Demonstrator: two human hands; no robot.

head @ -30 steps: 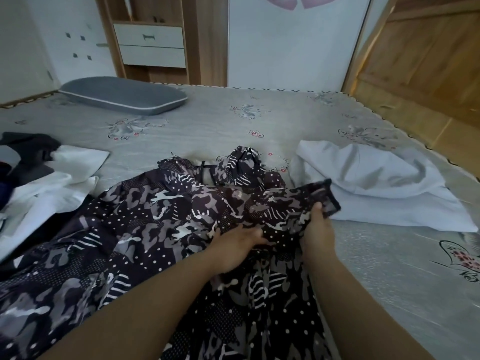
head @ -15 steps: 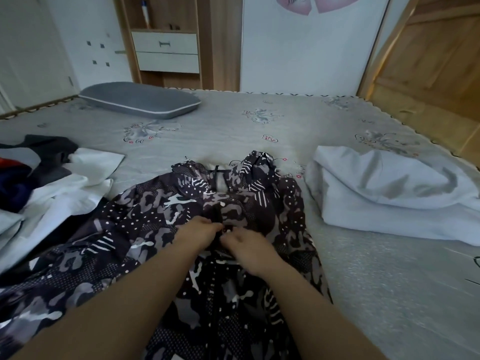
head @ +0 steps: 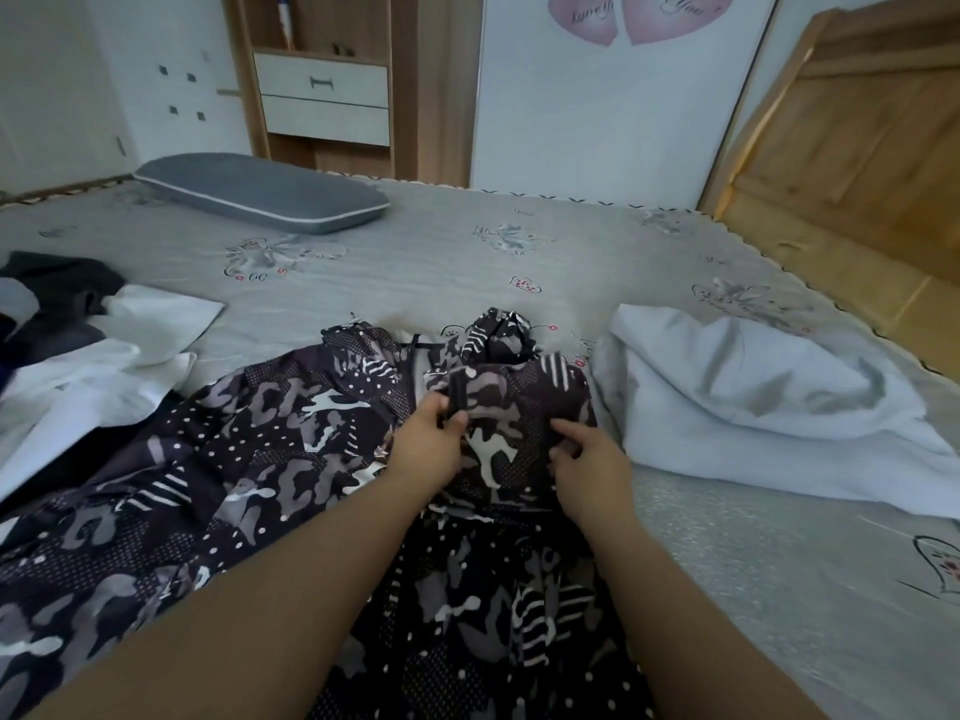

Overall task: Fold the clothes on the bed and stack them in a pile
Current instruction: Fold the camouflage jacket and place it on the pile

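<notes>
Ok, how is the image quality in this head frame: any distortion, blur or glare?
Head view: wide-angle bending bows the wooden headboard and wardrobe edges; light is soft and even, no glare; hands and patterned garment look slightly soft, and the bedspread smears toward the lower right.

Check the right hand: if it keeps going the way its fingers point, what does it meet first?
The right hand points up-left across the patterned dress it pinches, so it would probably meet the left hand first; depth is unclear.
</notes>
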